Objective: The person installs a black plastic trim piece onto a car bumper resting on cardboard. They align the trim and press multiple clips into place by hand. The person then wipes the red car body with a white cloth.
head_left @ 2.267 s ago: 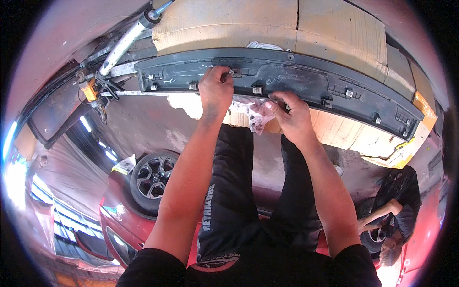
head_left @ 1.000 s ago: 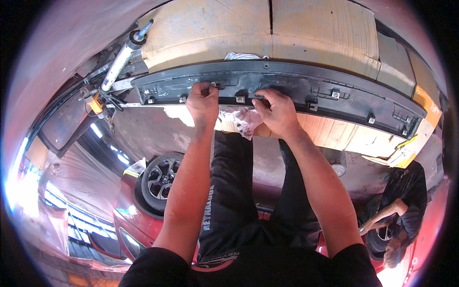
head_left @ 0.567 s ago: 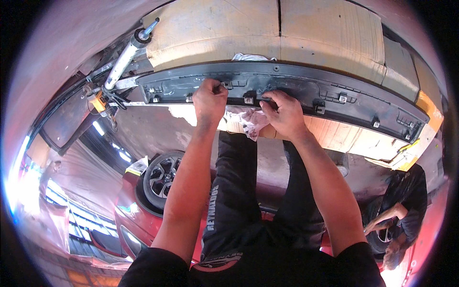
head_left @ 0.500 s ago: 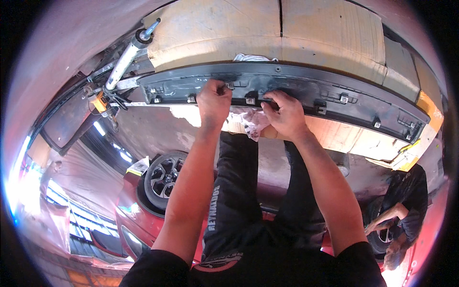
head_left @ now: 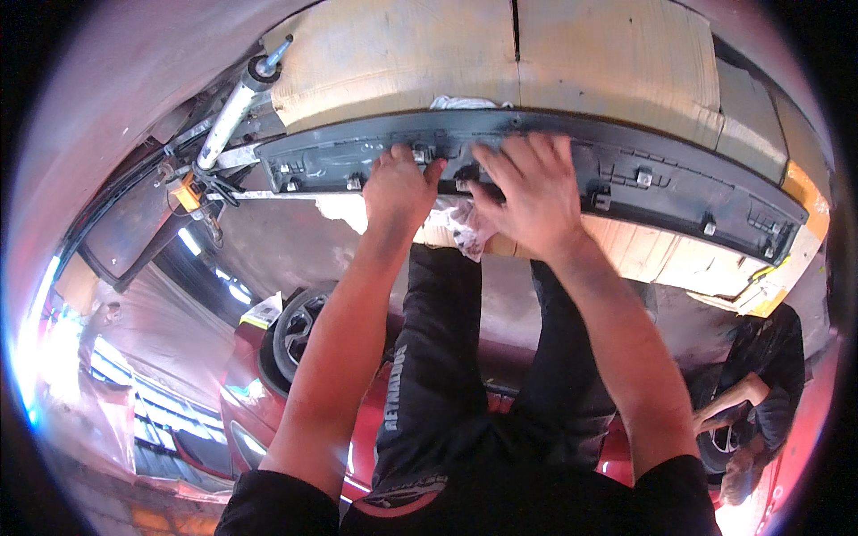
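Both hands press on the long dark plastic trim panel, which lies on cardboard-covered support just beyond them. The left hand is half closed over a clip; the right hand lies flat, fingers spread (holding nothing). It seems best to push evenly near the small metal clips. A crumpled white cloth sits under the right hand.

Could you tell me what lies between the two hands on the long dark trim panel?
In the head view, only a short stretch of the dark trim panel with a clip separates the left hand from the right hand.
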### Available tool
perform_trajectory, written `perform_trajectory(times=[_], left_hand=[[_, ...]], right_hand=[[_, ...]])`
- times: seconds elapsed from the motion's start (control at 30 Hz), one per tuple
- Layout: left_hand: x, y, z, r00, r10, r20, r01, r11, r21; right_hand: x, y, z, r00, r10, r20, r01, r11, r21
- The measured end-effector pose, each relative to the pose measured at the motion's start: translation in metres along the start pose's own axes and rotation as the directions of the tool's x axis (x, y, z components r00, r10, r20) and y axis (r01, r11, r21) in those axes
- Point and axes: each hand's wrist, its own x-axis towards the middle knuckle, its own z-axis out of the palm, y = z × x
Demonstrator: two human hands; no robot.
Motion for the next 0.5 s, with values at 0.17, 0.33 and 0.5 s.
perform_trajectory(times=[0.17,0.33,0.5], left_hand=[[0.006,0.0,0.0,0.997,0.042,0.069,-0.048,0.996,0.077],[0.008,0.002,0.012,0.994,-0.001,0.109,-0.004,0.999,0.046],[0.002,-0.005,0.023,0.997,0.07,-0.039,-0.069,0.997,0.041]], right_hand=[[0.045,0.044,0.001,0.987,-0.141,0.081,0.154,0.969,-0.192],[0.043,0.053,0.01,0.972,-0.126,0.197,0.175,0.951,-0.253],[0.043,0.048,0.012,0.972,-0.11,0.207,0.157,0.961,-0.227]])
